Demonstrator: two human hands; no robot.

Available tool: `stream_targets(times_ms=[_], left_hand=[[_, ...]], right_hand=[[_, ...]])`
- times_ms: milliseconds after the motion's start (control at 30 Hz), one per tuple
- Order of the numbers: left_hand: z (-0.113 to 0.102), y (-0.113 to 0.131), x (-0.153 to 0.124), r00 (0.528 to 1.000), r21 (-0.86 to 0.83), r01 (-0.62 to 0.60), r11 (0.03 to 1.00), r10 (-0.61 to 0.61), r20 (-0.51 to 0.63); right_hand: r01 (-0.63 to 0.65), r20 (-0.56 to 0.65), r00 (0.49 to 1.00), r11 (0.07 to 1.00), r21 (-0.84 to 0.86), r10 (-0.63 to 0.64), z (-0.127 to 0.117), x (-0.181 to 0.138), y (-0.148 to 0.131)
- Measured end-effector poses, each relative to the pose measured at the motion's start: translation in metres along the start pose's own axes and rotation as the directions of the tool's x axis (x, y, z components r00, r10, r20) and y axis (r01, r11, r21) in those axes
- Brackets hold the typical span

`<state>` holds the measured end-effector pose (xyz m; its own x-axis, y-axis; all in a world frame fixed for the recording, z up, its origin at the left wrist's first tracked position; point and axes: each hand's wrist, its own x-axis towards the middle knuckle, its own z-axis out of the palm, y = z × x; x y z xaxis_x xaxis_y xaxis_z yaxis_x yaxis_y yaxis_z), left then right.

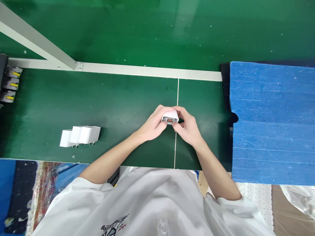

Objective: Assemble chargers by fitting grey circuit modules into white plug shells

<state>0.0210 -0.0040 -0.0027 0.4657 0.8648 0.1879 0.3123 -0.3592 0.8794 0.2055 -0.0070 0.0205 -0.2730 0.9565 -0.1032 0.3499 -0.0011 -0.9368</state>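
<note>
Charger shell sits pinched between my left hand and right hand, fingers closed on it just above the green surface, open end toward me so the innards show, three more chargers well left.

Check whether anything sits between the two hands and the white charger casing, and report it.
Nothing visible does. Both the left hand and the right hand already grip the white charger casing directly, above the green table. The three white chargers lie well off to the left, and the blue foam stack stands apart on the right.
</note>
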Motion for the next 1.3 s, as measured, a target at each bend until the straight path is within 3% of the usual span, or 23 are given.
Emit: stream_targets(times_ms=[433, 700, 900, 1000, 1100, 1200, 1300], left_hand=[[0.001, -0.008, -0.002, 1.000, -0.080, -0.012, 0.997, 0.013, 0.003], [-0.011, -0.003, 0.002, 0.996, -0.151, 0.074, 0.986, -0.066, 0.061], [-0.025, 0.008, 0.003, 0.996, -0.106, 0.044, 0.993, -0.051, -0.066], [-0.042, 0.014, -0.004, 0.985, -0.046, 0.040, 0.998, -0.047, -0.164], [-0.072, 0.022, -0.030, 0.941, 0.172, 0.134, 0.976, -0.071, -0.331], [-0.108, 0.028, -0.081, 0.849, 0.436, 0.315, 0.843, -0.044, -0.527], [-0.141, 0.029, -0.139, 0.761, 0.578, 0.534, 0.617, -0.053, -0.647]], right_hand=[[-0.025, -0.011, 1.000, 0.998, 0.064, 0.026, 0.001, 0.002, 0.007], [0.020, 0.063, 0.998, 0.993, 0.119, -0.028, -0.005, 0.005, 0.014], [0.127, 0.044, 0.991, 0.992, 0.025, -0.128, -0.002, 0.017, -0.003], [0.241, 0.118, 0.964, 0.970, -0.008, -0.239, 0.003, 0.046, -0.011], [0.258, 0.120, 0.961, 0.965, -0.049, -0.251, 0.006, 0.101, -0.010], [0.104, -0.146, 0.981, 0.984, -0.147, -0.125, -0.004, 0.169, -0.008], [-0.071, -0.353, 0.936, 0.970, -0.232, -0.016, -0.023, 0.224, -0.011]])
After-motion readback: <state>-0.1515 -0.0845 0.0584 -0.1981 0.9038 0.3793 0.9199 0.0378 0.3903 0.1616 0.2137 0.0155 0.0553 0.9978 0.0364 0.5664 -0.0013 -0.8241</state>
